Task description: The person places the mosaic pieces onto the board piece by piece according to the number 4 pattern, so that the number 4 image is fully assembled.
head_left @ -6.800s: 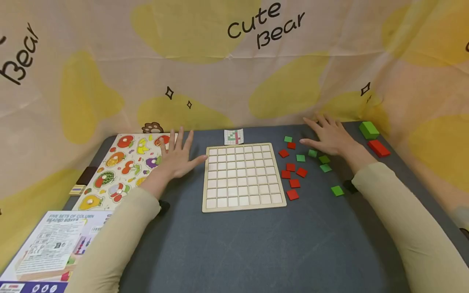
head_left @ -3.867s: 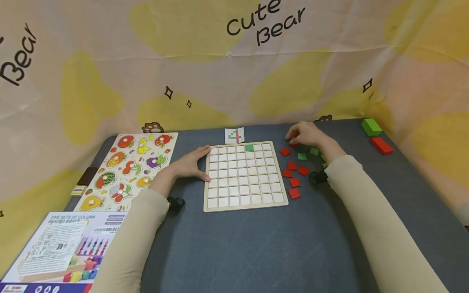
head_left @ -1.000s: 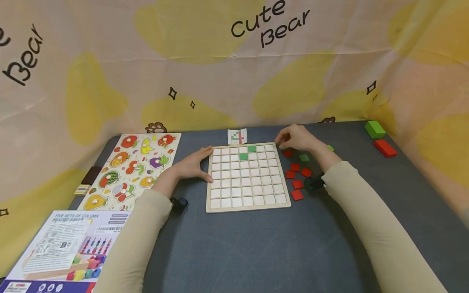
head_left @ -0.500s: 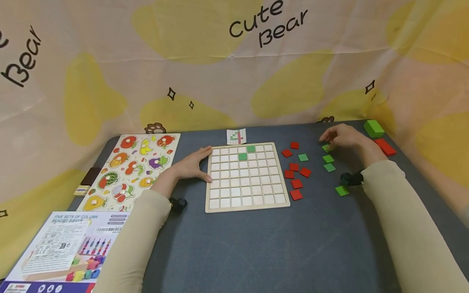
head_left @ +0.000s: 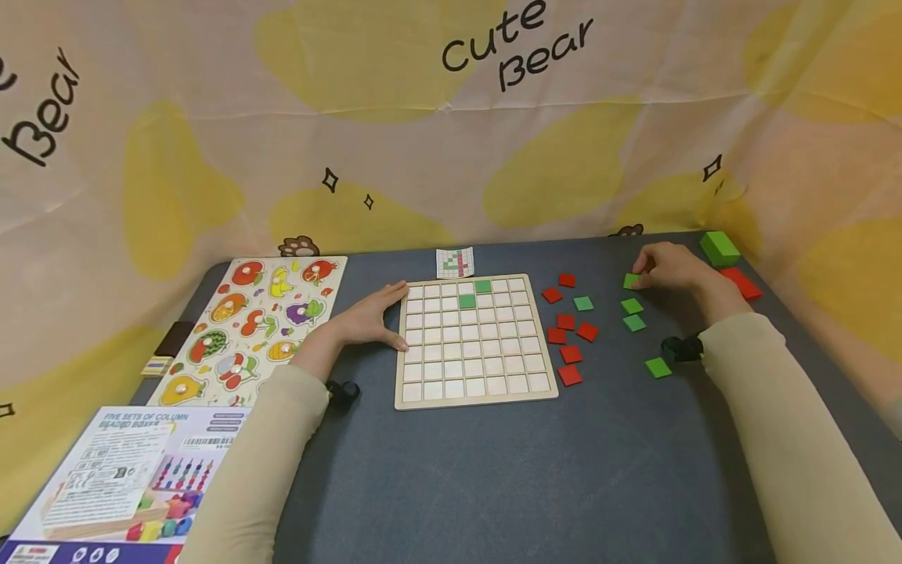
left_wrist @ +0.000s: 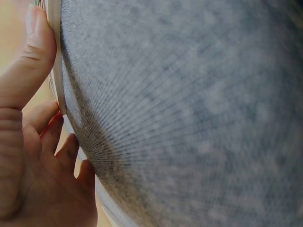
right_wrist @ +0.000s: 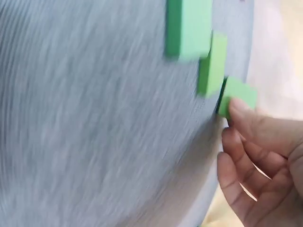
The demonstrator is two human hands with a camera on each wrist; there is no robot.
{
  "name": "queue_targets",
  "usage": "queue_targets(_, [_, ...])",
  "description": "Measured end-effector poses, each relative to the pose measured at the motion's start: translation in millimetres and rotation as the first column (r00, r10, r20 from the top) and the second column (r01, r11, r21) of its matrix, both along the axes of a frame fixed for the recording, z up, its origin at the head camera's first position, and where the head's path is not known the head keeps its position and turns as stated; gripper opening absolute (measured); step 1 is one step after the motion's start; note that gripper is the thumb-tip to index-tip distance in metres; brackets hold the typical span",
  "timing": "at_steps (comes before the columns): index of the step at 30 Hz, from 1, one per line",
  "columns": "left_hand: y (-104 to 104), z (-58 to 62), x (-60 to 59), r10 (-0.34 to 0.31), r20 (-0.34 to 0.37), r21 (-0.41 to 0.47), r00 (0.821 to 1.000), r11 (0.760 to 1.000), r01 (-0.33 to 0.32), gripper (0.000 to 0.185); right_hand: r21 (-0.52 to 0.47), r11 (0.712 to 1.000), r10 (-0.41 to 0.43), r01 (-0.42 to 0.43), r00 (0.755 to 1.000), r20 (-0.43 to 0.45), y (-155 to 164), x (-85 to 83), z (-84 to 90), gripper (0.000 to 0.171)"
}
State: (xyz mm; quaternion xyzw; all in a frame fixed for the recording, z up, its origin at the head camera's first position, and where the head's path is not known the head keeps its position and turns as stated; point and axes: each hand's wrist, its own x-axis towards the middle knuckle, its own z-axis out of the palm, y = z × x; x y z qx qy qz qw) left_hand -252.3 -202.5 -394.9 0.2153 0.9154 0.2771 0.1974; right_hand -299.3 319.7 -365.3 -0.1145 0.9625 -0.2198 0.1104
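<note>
My left hand (head_left: pixel 365 317) rests against the left edge of a pale wooden grid board (head_left: pixel 475 403), thumb and fingers spread apart along it. In the left wrist view, the thumb (left_wrist: pixel 40 52) lies over the board's rim (left_wrist: pixel 55 71). Two green tiles sit in its upper cells, one in the top row (head_left: pixel 482 287) and one a row lower (head_left: pixel 467 301). Over on the right, my right hand (head_left: pixel 669 270) pinches a green square tile (head_left: pixel 630 280). The right wrist view shows the thumb on this tile (right_wrist: pixel 240 94), beside two other green tiles.
Several red tiles (head_left: pixel 566 322) and a green one (head_left: pixel 582 303) lie right of the board; more green tiles (head_left: pixel 634 323) are nearer my right wrist. A pattern card (head_left: pixel 455 263) stands behind. Green (head_left: pixel 719 248) and red blocks are far right; a fruit puzzle (head_left: pixel 247 329) and box (head_left: pixel 127 478) left.
Two green tiles have come onto the board, and my left hand has settled at its edge. Lately my right hand moved from the board's top right corner rightward and down onto a green tile.
</note>
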Motion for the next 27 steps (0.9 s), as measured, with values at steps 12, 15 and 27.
queue_targets(12, [-1, 3.1, -0.8, -0.016, -0.010, -0.025, 1.000, 1.000, 0.016, 0.113, -0.187, 0.972, 0.113, -0.145, 0.979, -0.170, -143, 6.2, 7.1, 0.019])
queue_targets(15, [2, 5.9, -1.1, -0.021, -0.023, -0.061, 1.000, 0.998, 0.020, 0.113, -0.232, 0.953, 0.170, -0.197, 0.976, -0.133, -182, 12.8, 4.4, 0.018])
queue_targets(27, [7, 12.8, 0.2, -0.014, -0.023, -0.164, 1.000, 0.986, 0.010, 0.112, -0.255, 0.927, 0.260, -0.275, 0.961, -0.091, -264, 25.6, -7.3, 0.006])
